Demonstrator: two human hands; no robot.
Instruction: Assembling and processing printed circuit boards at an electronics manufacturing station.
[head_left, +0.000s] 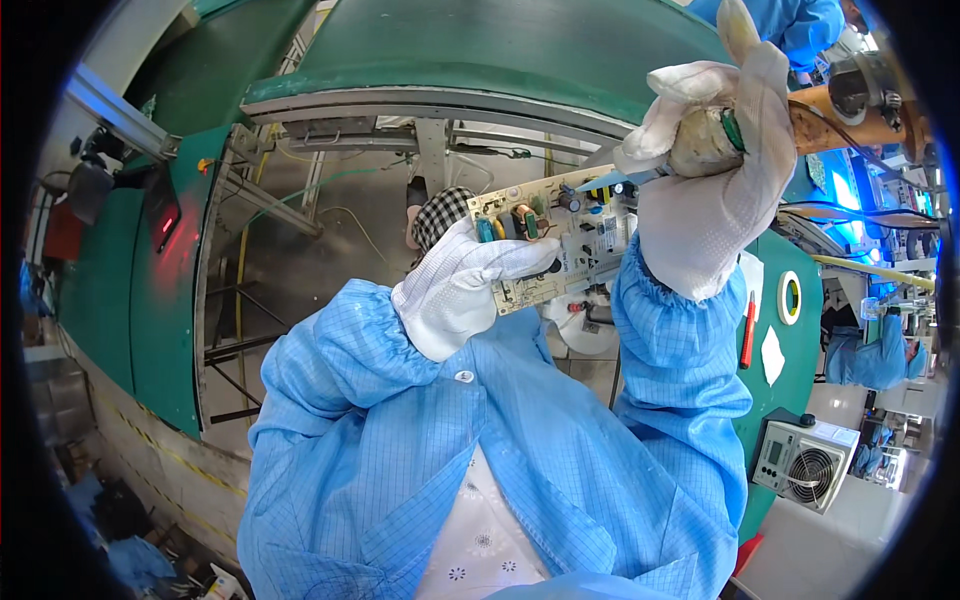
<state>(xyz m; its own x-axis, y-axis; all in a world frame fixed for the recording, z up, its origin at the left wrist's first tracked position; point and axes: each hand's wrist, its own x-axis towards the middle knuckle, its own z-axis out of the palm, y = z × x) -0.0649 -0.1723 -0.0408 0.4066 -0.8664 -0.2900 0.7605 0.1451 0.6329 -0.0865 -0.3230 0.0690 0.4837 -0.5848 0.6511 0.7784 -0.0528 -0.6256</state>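
My left hand (pixel 455 285), in a white glove, grips the left end of a pale circuit board (pixel 590 250), its thumb lying across the face. The board is tilted, with capacitors, coils and other parts standing on it. Over its right end is my right hand (pixel 715 150), also gloved, with its fingers closed round a rounded, worn beige-grey handheld tool (pixel 697 145) that has a green patch. A pointed light-blue tip (pixel 600 181) projects from that hand toward the board's upper edge; the fingers hide much of the tool.
A green conveyor belt (pixel 480 50) with a metal rail crosses ahead. On the green bench (pixel 785 370) at right lie a red pen-like tool (pixel 748 332), a tape roll (pixel 789 298) and a boxed fan unit (pixel 805 463). Another green surface (pixel 110 300) stands left. Other people in blue are farther off.
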